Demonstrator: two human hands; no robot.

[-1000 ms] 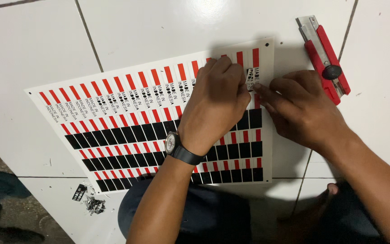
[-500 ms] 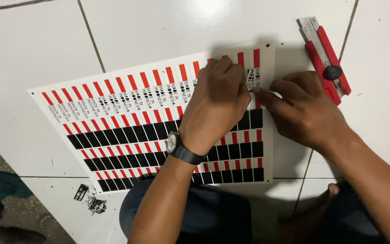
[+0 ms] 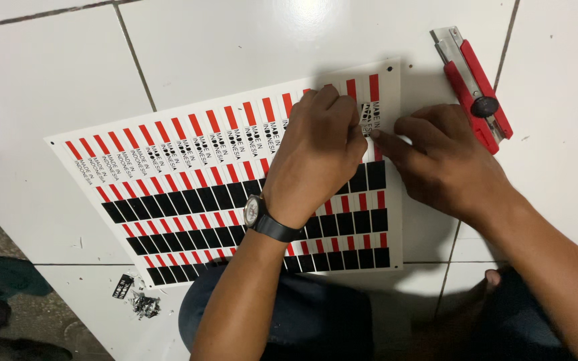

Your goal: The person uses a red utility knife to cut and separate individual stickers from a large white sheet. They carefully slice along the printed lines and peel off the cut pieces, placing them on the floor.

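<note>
The sticker sheet lies on the floor under my left hand, fingers curled pressing it, while my right hand pinches one label's edge, I judge mid-peel, needing a slow lift.

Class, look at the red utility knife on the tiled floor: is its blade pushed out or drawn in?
Pushed out, as far as the picture shows: a strip of bare metal projects beyond the red body of the utility knife at its far end. It lies flat, untouched by either hand.
</note>
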